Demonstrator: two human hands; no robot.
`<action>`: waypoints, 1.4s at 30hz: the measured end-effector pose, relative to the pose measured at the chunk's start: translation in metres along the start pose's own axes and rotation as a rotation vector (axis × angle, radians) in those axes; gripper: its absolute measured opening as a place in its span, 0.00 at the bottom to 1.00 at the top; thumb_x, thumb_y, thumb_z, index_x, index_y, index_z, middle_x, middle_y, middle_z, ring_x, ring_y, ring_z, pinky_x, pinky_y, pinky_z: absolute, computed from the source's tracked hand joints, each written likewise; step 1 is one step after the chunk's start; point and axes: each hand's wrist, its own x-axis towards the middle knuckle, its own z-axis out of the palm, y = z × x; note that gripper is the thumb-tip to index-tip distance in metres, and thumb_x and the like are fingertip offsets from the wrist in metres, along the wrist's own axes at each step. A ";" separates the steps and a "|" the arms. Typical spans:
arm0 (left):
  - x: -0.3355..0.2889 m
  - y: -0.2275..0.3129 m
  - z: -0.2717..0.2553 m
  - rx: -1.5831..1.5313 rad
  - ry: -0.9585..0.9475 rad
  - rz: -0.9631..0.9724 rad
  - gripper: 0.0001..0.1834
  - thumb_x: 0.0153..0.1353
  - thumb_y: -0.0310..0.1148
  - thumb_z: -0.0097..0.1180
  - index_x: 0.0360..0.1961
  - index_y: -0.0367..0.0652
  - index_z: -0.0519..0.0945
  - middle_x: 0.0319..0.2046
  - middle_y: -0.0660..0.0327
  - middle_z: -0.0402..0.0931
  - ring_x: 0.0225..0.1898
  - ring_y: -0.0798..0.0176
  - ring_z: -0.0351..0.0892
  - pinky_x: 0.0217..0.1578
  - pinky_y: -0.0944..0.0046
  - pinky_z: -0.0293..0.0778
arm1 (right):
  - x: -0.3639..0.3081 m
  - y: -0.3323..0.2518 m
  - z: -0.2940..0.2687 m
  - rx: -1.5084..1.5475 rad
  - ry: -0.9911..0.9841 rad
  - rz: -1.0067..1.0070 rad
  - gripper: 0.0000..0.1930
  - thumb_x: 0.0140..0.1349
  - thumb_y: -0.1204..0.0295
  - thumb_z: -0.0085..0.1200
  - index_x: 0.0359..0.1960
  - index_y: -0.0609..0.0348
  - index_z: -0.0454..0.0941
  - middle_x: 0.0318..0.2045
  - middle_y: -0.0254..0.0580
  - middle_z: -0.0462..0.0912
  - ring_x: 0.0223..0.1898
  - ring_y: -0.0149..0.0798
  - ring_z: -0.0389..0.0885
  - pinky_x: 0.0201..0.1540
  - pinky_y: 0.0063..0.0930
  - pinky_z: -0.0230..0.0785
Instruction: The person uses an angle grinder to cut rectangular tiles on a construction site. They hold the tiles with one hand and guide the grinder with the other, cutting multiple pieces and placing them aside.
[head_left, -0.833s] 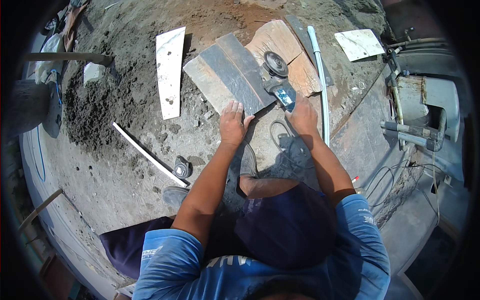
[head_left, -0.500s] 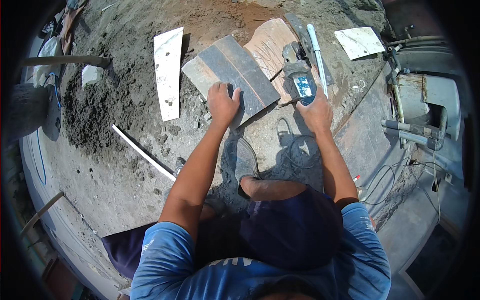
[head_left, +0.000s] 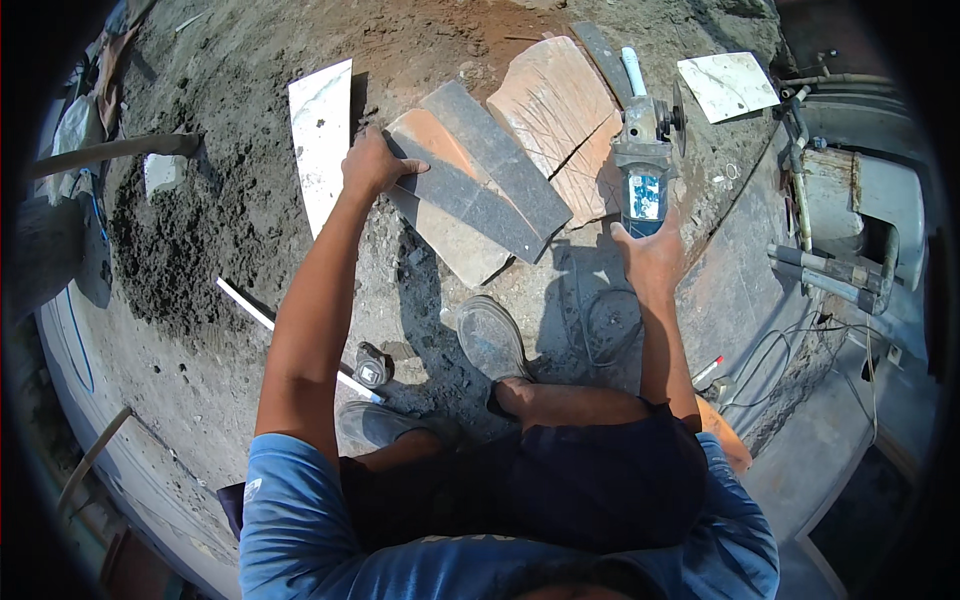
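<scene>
My right hand is closed round the rear body of a blue and grey angle grinder, whose disc stands on edge at its far right. To the left, my left hand grips the far left end of a dark grey tile strip, thumb on top and fingers over the end. A second dark tile strip lies beside it, with a wedge of orange surface showing between the two. Under them is a pale stone slab. A cracked, scored pinkish slab lies between the strips and the grinder.
White marbled tile pieces lie at left and far right. Dark loose mortar heaps at left beside a long handle. A white strip and a tape measure lie near my feet. Pipes and cable are at right.
The dark tile has parted into two angled strips. My left hand moved left and away from me to one strip's end. My right hand lifted and swung the grinder right, off the slab.
</scene>
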 end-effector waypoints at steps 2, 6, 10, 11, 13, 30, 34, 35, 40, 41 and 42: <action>-0.008 -0.036 0.004 -0.251 -0.173 -0.096 0.40 0.52 0.51 0.77 0.58 0.35 0.77 0.40 0.53 0.85 0.42 0.56 0.85 0.45 0.61 0.80 | 0.003 0.006 0.005 0.035 -0.010 0.005 0.39 0.47 0.63 0.72 0.62 0.62 0.71 0.46 0.60 0.85 0.48 0.62 0.84 0.53 0.48 0.74; -0.058 -0.114 0.001 -1.017 -0.618 -0.032 0.18 0.63 0.40 0.71 0.44 0.38 0.84 0.35 0.67 0.83 0.31 0.72 0.75 0.31 0.65 0.72 | 0.008 0.001 0.010 0.053 -0.015 0.051 0.38 0.47 0.61 0.73 0.61 0.61 0.72 0.44 0.59 0.86 0.47 0.60 0.85 0.52 0.47 0.75; -0.100 -0.223 -0.014 -1.054 -0.699 -0.168 0.21 0.62 0.39 0.71 0.52 0.37 0.83 0.45 0.62 0.86 0.47 0.65 0.82 0.53 0.60 0.74 | 0.017 0.007 0.020 0.094 -0.020 0.008 0.37 0.47 0.62 0.71 0.60 0.61 0.72 0.43 0.59 0.86 0.47 0.60 0.85 0.52 0.46 0.75; -0.105 -0.255 -0.020 -1.044 -0.715 -0.211 0.23 0.61 0.39 0.72 0.52 0.37 0.82 0.46 0.62 0.85 0.48 0.64 0.82 0.54 0.59 0.74 | 0.018 0.006 0.022 0.098 -0.017 0.007 0.38 0.47 0.61 0.72 0.60 0.61 0.72 0.43 0.59 0.86 0.47 0.60 0.85 0.52 0.45 0.75; -0.113 -0.292 -0.032 -0.963 -0.710 -0.297 0.25 0.58 0.40 0.74 0.52 0.36 0.82 0.46 0.61 0.85 0.48 0.63 0.82 0.52 0.59 0.75 | 0.018 0.006 0.023 0.098 -0.006 0.006 0.39 0.46 0.60 0.72 0.60 0.61 0.72 0.44 0.59 0.86 0.46 0.59 0.85 0.52 0.45 0.75; -0.032 -0.015 -0.021 0.538 0.064 0.842 0.28 0.65 0.24 0.51 0.67 0.55 0.73 0.69 0.58 0.67 0.72 0.52 0.63 0.70 0.52 0.63 | 0.008 -0.005 0.025 0.170 0.010 -0.042 0.37 0.47 0.64 0.74 0.57 0.69 0.72 0.40 0.56 0.86 0.39 0.53 0.86 0.47 0.40 0.76; 0.000 0.082 0.029 0.624 0.077 1.044 0.24 0.74 0.35 0.42 0.68 0.70 0.72 0.73 0.66 0.62 0.77 0.56 0.55 0.77 0.52 0.49 | 0.001 -0.014 0.018 0.134 0.022 -0.023 0.35 0.47 0.63 0.73 0.55 0.68 0.73 0.40 0.61 0.86 0.42 0.58 0.87 0.47 0.44 0.77; 0.007 0.097 0.029 0.698 0.004 1.009 0.24 0.73 0.36 0.42 0.68 0.70 0.72 0.73 0.66 0.62 0.76 0.57 0.55 0.78 0.51 0.48 | 0.000 -0.009 0.017 0.133 -0.005 0.026 0.35 0.48 0.63 0.73 0.56 0.67 0.73 0.41 0.60 0.86 0.44 0.58 0.87 0.49 0.44 0.77; 0.020 0.107 0.003 0.731 -0.087 1.024 0.20 0.69 0.37 0.53 0.62 0.63 0.78 0.65 0.63 0.70 0.74 0.57 0.60 0.79 0.50 0.42 | -0.004 -0.001 0.015 0.146 -0.015 -0.020 0.38 0.48 0.61 0.75 0.58 0.67 0.72 0.42 0.56 0.86 0.44 0.54 0.86 0.50 0.41 0.76; 0.020 0.102 -0.007 0.744 -0.084 1.067 0.26 0.58 0.41 0.67 0.58 0.55 0.80 0.60 0.57 0.74 0.69 0.55 0.67 0.76 0.50 0.54 | -0.005 0.000 0.014 0.147 -0.024 -0.024 0.39 0.48 0.60 0.76 0.59 0.67 0.71 0.42 0.55 0.86 0.43 0.51 0.86 0.49 0.39 0.76; 0.015 0.100 -0.015 0.695 -0.136 0.960 0.29 0.53 0.42 0.69 0.58 0.53 0.80 0.58 0.56 0.75 0.67 0.53 0.70 0.72 0.50 0.59 | -0.006 0.003 0.014 0.170 -0.031 -0.048 0.40 0.48 0.59 0.76 0.59 0.67 0.71 0.42 0.55 0.86 0.43 0.52 0.86 0.50 0.40 0.76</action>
